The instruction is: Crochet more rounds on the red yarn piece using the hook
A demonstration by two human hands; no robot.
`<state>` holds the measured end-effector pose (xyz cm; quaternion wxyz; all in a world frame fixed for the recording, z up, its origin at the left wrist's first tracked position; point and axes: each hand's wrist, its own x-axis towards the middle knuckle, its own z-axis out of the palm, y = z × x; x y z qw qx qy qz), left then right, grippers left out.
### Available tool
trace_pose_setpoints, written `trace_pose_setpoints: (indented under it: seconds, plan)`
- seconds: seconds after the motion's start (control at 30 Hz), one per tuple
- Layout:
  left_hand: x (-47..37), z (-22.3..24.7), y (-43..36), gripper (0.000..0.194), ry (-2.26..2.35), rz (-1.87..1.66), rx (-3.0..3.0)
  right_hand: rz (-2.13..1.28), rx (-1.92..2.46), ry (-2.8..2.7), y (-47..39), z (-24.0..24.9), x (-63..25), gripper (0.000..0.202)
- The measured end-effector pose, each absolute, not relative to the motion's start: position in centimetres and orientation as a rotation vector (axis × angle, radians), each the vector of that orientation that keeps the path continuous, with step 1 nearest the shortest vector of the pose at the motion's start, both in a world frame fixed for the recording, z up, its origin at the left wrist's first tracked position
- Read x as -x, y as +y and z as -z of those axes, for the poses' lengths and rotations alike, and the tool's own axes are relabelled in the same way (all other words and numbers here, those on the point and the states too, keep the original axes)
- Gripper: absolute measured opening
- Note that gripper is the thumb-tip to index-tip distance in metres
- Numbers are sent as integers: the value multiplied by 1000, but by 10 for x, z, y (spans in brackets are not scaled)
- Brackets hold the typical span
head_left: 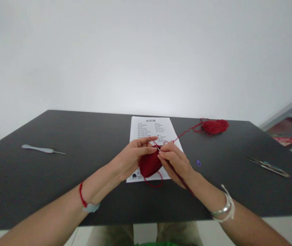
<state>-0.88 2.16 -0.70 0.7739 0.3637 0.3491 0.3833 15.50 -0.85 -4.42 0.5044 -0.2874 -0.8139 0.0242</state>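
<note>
A dark red crochet piece (149, 164), rounded in shape, is pinched at its upper edge by my left hand (135, 153). Red yarn runs over the left index finger. In my right hand (175, 160) is a crochet hook (175, 173) with a dark red handle; its metal tip meets the top edge of the piece beside the left thumb. A loose yarn end (157, 185) loops below the work. Under both hands lies a printed sheet of paper (149, 128), partly covered by them. From the work, a strand leads to a red yarn ball (214, 126).
On the dark table (84, 136), a grey-handled tool with a thin metal shaft (43, 149) lies at the left. A small purple stitch marker (198, 163) rests right of the paper. Metal thread snips (268, 166) lie farther right. A white wall (146, 54) rises behind.
</note>
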Motion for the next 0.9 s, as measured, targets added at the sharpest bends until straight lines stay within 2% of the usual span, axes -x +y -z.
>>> trace_pose_setpoints:
  seconds: [0.13, 0.23, 0.3, 0.47, 0.53, 0.6, 0.8, 0.9]
  plan:
    - [2, 8, 16, 41, 747, -853, -767, 228, 766, -2063, -10, 47, -154, 16]
    - [0, 10, 13, 44, 757, -924, -815, 207, 863, -1996, -14, 49, -147, 16]
    - [1, 11, 13, 49, 777, -983, -870, -26, 882, -1848, -16, 49, -143, 15]
    - [6, 8, 17, 53, 825, -1118, -1049, -966, 753, -1251, -13, 37, -141, 9]
    - [8, 6, 17, 50, 851, -1142, -1123, -1114, 719, -1144, -12, 34, -142, 11]
    - [9, 5, 17, 46, 883, -1148, -1191, -1059, 764, -1195, -12, 33, -144, 10]
    - [11, 3, 17, 40, 943, -1173, -1332, -387, 837, -1684, -17, 32, -148, 11]
    - [12, 3, 18, 36, 936, -1148, -1355, -432, 850, -1675, -17, 30, -151, 10]
